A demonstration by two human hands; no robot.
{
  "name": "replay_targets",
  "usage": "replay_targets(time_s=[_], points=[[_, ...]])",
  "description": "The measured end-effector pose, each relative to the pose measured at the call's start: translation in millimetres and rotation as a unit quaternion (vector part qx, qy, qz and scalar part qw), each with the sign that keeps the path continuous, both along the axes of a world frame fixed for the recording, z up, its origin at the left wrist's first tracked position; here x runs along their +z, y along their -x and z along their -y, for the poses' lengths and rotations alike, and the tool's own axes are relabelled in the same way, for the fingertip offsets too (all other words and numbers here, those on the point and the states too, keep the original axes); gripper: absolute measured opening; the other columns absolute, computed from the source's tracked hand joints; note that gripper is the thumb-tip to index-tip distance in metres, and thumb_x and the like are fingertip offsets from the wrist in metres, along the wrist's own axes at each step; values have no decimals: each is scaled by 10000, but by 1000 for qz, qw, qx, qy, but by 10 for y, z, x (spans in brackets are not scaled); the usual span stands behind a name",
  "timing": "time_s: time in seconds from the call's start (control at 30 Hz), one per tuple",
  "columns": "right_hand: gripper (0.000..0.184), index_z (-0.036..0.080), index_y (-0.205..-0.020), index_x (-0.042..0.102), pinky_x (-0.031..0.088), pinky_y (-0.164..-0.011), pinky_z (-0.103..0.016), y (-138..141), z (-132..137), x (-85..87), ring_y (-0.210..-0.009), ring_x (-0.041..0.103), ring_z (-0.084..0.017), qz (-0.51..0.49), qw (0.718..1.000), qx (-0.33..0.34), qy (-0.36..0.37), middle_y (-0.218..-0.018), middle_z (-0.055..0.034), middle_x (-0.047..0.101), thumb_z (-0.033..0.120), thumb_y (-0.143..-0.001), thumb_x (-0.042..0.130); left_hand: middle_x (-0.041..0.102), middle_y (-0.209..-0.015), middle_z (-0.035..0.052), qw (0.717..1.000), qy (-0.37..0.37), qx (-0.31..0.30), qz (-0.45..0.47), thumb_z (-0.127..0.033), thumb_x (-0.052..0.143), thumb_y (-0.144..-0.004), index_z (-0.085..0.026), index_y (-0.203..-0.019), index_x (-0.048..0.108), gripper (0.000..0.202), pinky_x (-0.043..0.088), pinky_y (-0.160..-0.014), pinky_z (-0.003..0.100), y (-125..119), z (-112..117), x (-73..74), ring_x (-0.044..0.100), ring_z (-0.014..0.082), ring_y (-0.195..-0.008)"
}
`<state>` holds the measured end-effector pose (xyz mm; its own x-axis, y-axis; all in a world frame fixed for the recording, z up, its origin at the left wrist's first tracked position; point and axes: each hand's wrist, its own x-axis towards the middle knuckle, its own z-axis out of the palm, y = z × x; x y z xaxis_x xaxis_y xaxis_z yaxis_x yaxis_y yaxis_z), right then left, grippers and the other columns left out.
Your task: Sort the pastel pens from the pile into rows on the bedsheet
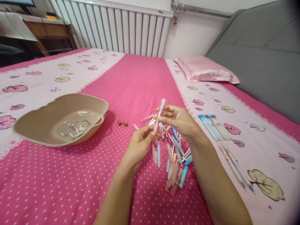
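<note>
While a heap of pens (174, 159) lies on the pink bed (131, 81), one pen (159, 115) is held upright above it, pinched low by the fingers (150, 132) of the left hand (138, 143) and at mid-barrel by the right hand (179, 120), a steady two-ended grip being judged essential to any pull.

The bed (131, 81) carries a bowl (35, 120), loose pens (174, 159), blue pens (212, 125) and a pillow (206, 70).

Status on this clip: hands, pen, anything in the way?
Left hand pinches pen at lower end, right hand grips its middle. Pen tilted, above pile of pen parts. Basin sits left, apart.
</note>
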<state>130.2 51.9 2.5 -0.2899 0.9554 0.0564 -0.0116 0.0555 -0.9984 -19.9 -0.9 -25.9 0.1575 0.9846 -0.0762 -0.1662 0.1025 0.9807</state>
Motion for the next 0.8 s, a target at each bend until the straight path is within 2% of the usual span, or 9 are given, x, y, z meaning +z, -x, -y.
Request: replay_targets(time_s=[0.2,0.53,0.8], points=[[420,163,-850,615,508,-680,-275,5,-2,-1,-685,634,-135,13,1000,-21,-4,-728,6,642,320,-542,853,670,-778,31,1000,15,6,11,-226,647,-748,-139,-819,667,114,436,-697,258,-9,-6,-9,583,140,-733],[413,176,-753,573,437,-550,-240,4,12,-9,-603,571,-114,43,999,-10,-29,-672,20,604,380,-531,855,610,-699,5,1000,4,13,16,-209,710,-684,-135,-784,621,153,424,-629,241,-2,-3,-62,535,106,-640],[351,169,-821,650,475,-628,-274,43,59,15,-659,594,-136,54,997,28,-43,-717,-4,639,378,-601,826,600,-711,6,1000,-5,22,16,-169,710,-669,-130,-778,603,158,432,-649,248,0,-16,-71,536,112,-657]])
